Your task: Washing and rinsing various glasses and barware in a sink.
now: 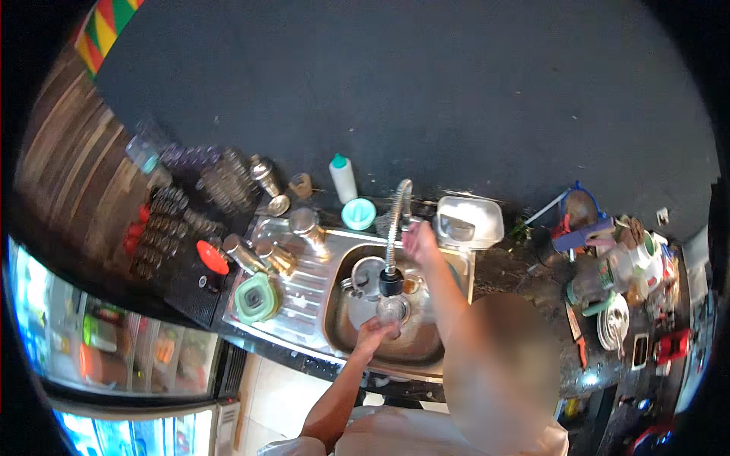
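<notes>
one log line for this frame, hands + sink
left hand: holds clear glass under spray head | right hand: raised near faucet hose, contact unclear | sink: dishes inside

From my feed I see a dark, matte wall (395, 91) filling the top half. Wood-plank paneling (68, 152) runs along the left, with a striped red-yellow-green cloth (106, 23) up in the corner. Lit glass-door fridge (114, 357) glows under the dark counter (517, 266). Pale floor (266, 403) below.

A green-lidded container (257, 298) is lying on the draining board (304, 285), a white squeeze bottle (343, 178) standing at the counter's back edge.
</notes>
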